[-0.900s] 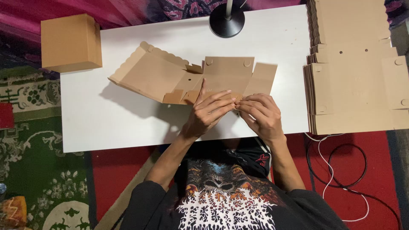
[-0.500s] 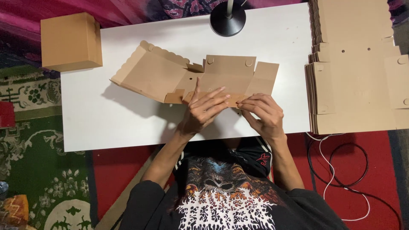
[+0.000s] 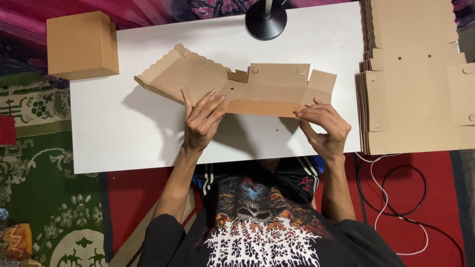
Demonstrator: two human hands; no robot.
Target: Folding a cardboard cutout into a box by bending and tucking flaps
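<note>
The box blank (image 3: 257, 89) lies flat on the white worktop (image 3: 123, 143). Left hand (image 3: 200, 121) presses it down, fingers spread, steadying it. Right hand (image 3: 324, 126) apparently pinches the near edge, raising a fold. Spare blanks (image 3: 415, 99) sit stacked right.

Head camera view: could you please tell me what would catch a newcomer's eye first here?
A flat die-cut cardboard box blank with a scalloped edge lies mid-table on the white table, with the left hand spread on it and the right hand pinching its near right edge. A tall stack of flat blanks fills the right side, and a finished cardboard box sits at the far left corner.
</note>
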